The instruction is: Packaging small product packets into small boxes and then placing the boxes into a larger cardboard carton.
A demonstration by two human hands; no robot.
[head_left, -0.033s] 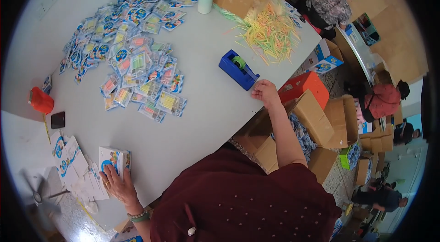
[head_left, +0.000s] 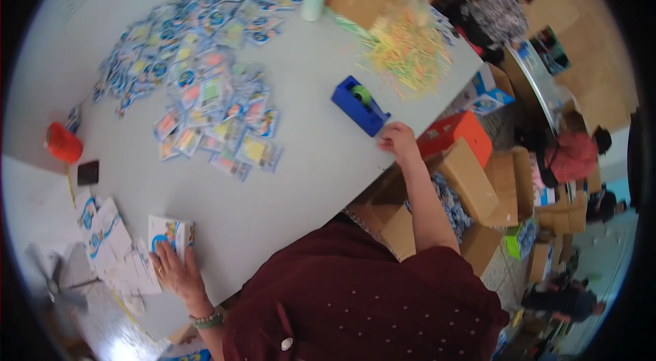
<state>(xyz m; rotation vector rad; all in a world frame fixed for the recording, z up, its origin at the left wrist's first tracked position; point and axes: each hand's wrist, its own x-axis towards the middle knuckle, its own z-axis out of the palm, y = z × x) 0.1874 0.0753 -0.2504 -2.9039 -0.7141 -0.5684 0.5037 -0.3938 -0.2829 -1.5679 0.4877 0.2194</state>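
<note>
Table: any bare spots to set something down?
Bare strip of table between the packet pile and near edge, from small box to tape dispenser. Also the far-left corner. Crowded: pile, straws, flat cartons.

You are in a packing workroom: your pale worktop [head_left: 321,176] carries heaps of small printed packets [head_left: 205,81] and a blue tape dispenser [head_left: 360,105], cardboard boxes [head_left: 471,183] crowd the floor, and other workers [head_left: 570,156] sit nearby.

Packets [head_left: 205,81] are lying mid-table [head_left: 307,176], a tape dispenser [head_left: 360,105] sitting to their right, cartons [head_left: 471,190] standing beyond the table's right edge.
</note>
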